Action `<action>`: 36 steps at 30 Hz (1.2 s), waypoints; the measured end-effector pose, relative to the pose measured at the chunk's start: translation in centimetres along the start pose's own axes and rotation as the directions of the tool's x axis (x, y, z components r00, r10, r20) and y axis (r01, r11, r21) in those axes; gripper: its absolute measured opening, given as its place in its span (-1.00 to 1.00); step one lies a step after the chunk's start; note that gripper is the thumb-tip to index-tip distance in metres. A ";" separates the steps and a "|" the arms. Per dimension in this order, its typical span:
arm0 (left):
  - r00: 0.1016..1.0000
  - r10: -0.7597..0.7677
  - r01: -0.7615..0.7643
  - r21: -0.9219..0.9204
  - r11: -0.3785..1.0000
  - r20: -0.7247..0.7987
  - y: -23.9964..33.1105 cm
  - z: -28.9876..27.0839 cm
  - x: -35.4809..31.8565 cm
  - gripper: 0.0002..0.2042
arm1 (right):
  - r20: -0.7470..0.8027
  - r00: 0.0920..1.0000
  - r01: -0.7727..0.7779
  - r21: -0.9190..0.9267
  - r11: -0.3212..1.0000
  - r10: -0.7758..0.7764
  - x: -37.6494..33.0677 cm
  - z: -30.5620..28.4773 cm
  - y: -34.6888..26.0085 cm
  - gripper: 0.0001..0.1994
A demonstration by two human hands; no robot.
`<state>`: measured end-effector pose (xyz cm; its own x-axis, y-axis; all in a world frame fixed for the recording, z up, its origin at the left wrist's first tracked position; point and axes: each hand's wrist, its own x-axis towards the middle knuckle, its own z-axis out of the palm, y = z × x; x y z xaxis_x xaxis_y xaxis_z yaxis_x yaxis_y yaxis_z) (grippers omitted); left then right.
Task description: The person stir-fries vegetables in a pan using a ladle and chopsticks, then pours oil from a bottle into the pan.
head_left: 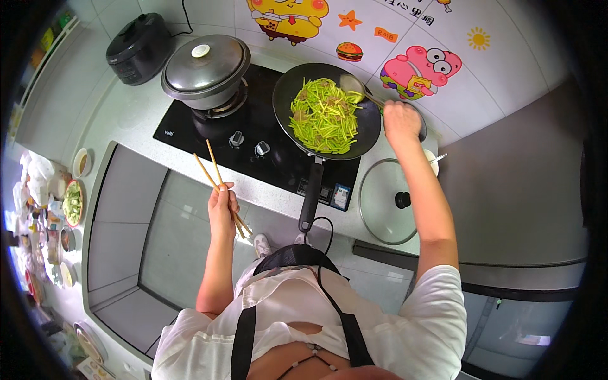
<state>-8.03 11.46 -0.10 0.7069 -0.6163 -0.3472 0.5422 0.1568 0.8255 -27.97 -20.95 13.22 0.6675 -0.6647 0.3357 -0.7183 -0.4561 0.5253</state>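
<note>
Notably, the wok (pixel 368 130) of green vegetables (pixel 324 120) lay toward the counter's (pixel 134 123) back edge, its handle (pixel 310 196) pointing frontward, just left of the nearer right hand (pixel 403 123), whose fingers gripped a ladle (pixel 352 87), the left hand's (pixel 221 204) clasping chopsticks (pixel 206 171).

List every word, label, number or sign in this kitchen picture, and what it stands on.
White lettering: black cooktop, left end; readable, not copied.
Dark letters: orange sticker; readable, not copied.
Dark characters: tiled wall, partly cut off; not copied.
Blue-and-white label: cooktop's right corner; too small to read.
Anything else: too small or blurred.
</note>
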 end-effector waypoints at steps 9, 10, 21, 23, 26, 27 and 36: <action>0.999 -0.010 0.009 -0.014 1.000 -0.038 -0.4 0.2 -0.9 -0.82 | 0.068 0.969 0.190 0.403 0.895 -0.237 -4.9 -1.4 -6.0 -0.76; 0.999 -0.012 0.011 -0.011 1.000 -0.030 -0.4 0.4 -0.9 -0.82 | 0.039 0.967 0.206 0.459 0.864 -0.251 -6.1 -1.2 -5.9 -0.70; 0.998 -0.001 -0.003 0.056 0.998 0.058 -0.9 0.8 -1.0 -0.81 | 0.159 0.981 0.000 0.561 0.828 -0.107 -13.0 0.1 1.1 -0.51; 0.999 -0.004 0.002 0.042 0.999 0.045 -0.8 0.8 -1.2 -0.81 | 0.112 0.993 -0.031 0.607 0.794 -0.046 -11.6 0.9 0.5 -0.57; 0.999 -0.001 -0.002 0.049 0.999 0.046 -0.3 1.1 -1.6 -0.82 | 0.136 0.991 -0.082 0.599 0.797 0.000 -9.1 2.9 -0.7 -0.57; 0.999 0.001 -0.004 0.055 0.998 0.045 -0.3 1.1 -1.7 -0.82 | 0.152 0.988 -0.108 0.603 0.791 0.019 -8.2 3.7 -1.4 -0.57; 1.000 0.006 -0.006 0.021 1.000 0.008 -0.1 0.9 -2.6 -0.81 | 0.223 0.963 -0.073 0.756 0.651 -0.152 -7.5 2.2 -3.9 -0.65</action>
<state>-10.36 12.36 1.15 0.7063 -0.6217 -0.3386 0.5283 0.1444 0.8367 -30.64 -15.46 6.96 0.7081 -0.7027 0.0688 -0.6640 -0.6959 -0.2736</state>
